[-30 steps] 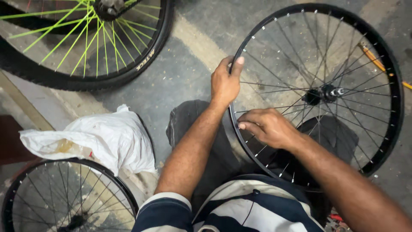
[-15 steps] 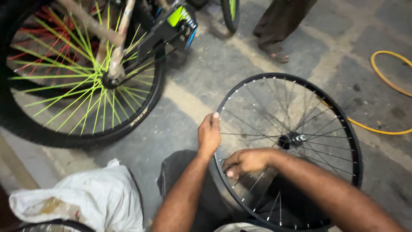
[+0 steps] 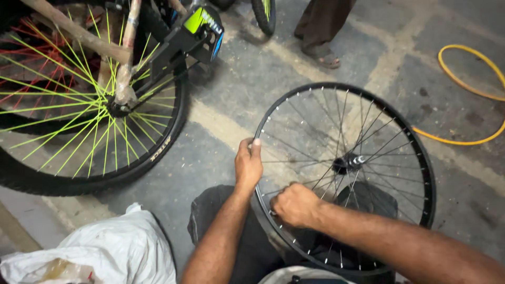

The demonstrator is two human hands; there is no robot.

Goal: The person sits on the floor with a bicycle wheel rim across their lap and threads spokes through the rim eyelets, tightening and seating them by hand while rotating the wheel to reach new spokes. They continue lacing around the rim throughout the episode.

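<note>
A bare black bicycle wheel rim (image 3: 427, 173) with thin metal spokes and a silver hub (image 3: 353, 161) stands against my knees. My left hand (image 3: 248, 164) grips the rim's left edge, thumb on top. My right hand (image 3: 294, 204) is closed inside the wheel at the lower left, fingers pinched at the spokes by the rim; whether it holds a small tool is hidden.
A bicycle wheel with neon green spokes and a black tyre (image 3: 100, 121) stands at the left. A white plastic bag (image 3: 100, 252) lies at the bottom left. A yellow hose (image 3: 468, 84) curls at the right. Another person's sandalled foot (image 3: 323, 55) is at the top.
The view has tilted up, showing more of the green-spoked bicycle and the floor. My left hand stays on the rim; my right hand has curled shut near the lower spokes.
</note>
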